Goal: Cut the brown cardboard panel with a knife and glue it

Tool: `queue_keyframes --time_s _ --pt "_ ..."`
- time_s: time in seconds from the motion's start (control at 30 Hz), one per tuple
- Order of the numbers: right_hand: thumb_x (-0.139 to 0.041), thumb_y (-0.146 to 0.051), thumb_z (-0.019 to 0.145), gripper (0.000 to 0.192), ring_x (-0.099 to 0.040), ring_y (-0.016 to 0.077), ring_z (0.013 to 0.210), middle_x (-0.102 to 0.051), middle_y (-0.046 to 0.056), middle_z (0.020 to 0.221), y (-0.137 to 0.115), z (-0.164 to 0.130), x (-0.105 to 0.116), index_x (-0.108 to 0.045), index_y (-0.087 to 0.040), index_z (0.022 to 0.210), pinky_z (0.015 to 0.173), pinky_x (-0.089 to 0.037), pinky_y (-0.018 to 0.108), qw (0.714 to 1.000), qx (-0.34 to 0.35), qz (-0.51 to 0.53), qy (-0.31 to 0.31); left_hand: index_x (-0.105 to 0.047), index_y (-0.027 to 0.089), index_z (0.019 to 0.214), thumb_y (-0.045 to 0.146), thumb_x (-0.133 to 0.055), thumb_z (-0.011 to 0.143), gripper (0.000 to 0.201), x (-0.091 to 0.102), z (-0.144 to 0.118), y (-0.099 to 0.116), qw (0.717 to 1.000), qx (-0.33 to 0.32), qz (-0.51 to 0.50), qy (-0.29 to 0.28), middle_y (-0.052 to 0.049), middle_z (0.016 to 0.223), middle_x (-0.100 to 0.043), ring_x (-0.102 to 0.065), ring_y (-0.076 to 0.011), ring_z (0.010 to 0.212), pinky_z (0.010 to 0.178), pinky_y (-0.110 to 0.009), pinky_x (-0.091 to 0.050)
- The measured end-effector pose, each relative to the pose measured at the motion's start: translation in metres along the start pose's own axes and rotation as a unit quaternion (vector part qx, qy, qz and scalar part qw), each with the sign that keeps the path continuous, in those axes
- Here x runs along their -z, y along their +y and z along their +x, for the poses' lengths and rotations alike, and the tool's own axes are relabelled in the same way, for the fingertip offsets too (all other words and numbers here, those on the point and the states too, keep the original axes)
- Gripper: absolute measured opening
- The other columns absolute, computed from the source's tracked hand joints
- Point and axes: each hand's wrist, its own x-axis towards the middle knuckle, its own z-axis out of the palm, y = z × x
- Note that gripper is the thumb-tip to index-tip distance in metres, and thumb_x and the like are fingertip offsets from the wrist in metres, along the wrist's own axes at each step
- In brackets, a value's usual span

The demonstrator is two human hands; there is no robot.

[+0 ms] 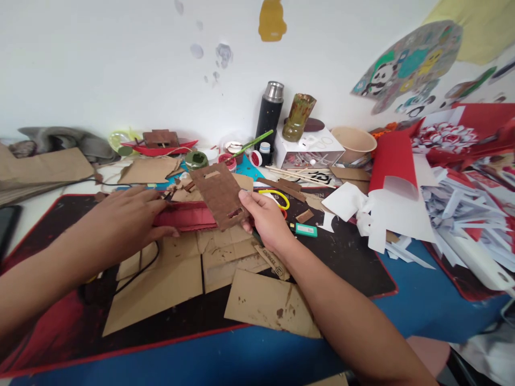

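My right hand [265, 214] pinches a flat brown-painted cardboard piece [219, 195] at its right edge. This piece has small cut-out openings and is tilted above the mat. My left hand [120, 220] reaches over the left end of a long red cardboard boat hull [187, 217], its fingers stretched and the thumb apart on the near side. Whether it touches the hull I cannot tell. Below the hull lie brown cardboard sheets [161, 284], and nearer me is a stained cardboard piece [273, 303].
At the back stand a finished-looking red boat with a brown cabin [161, 142], a green paint jar [196, 160], a black thermos [269, 115] and a clear-fronted box [308, 147]. A teal glue-gun-like or blade-like small item [306, 230], red paper [394, 161] and folded paper strips [462, 209] lie right.
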Motion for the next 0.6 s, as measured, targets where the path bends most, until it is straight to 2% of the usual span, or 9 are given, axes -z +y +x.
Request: queue_keyframes --time_s 0.17,0.37,0.5,0.6 --pt "-0.082 -0.076 0.090 0.057 -0.050 0.0077 0.046 -0.060 -0.007 0.067 -0.002 -0.001 0.000 -0.063 -0.024 0.080 0.044 -0.033 0.026 1.000 -0.002 -0.002 0.001 -0.082 0.025 0.110 0.066 -0.071 0.092 0.046 -0.002 0.002 0.000 0.999 0.030 -0.030 -0.026 -0.016 0.115 -0.081 -0.075 -0.0428 0.113 0.101 -0.054 -0.054" --pt "-0.084 -0.078 0.087 0.059 -0.049 0.0075 0.045 -0.061 -0.006 0.068 -0.001 -0.001 -0.001 -0.063 -0.024 0.080 0.043 -0.032 0.026 1.000 0.004 0.009 0.004 -0.083 0.025 0.115 0.061 -0.066 0.096 0.044 0.003 -0.003 0.004 0.998 0.036 -0.047 -0.016 -0.014 0.113 -0.083 -0.075 -0.0410 0.114 0.106 -0.055 -0.054" --pt "-0.084 -0.081 0.085 0.061 -0.049 0.0082 0.045 -0.059 -0.007 0.065 0.000 0.000 -0.002 -0.062 -0.024 0.078 0.042 -0.033 0.026 1.000 0.009 0.010 0.008 -0.084 0.026 0.114 0.060 -0.062 0.100 0.042 0.006 -0.008 0.009 0.999 0.014 -0.041 0.032 -0.014 0.120 -0.081 -0.072 -0.0394 0.120 0.112 -0.055 -0.052" --pt "-0.084 -0.083 0.084 0.062 -0.049 0.0089 0.045 -0.059 -0.006 0.063 0.000 0.000 -0.002 -0.063 -0.024 0.078 0.043 -0.033 0.026 1.000 0.010 0.011 0.013 -0.078 0.020 0.139 0.065 -0.064 0.099 0.061 0.007 -0.008 0.011 0.996 0.005 -0.039 0.079 -0.019 0.137 -0.076 -0.065 -0.0412 0.134 0.120 -0.057 -0.048"
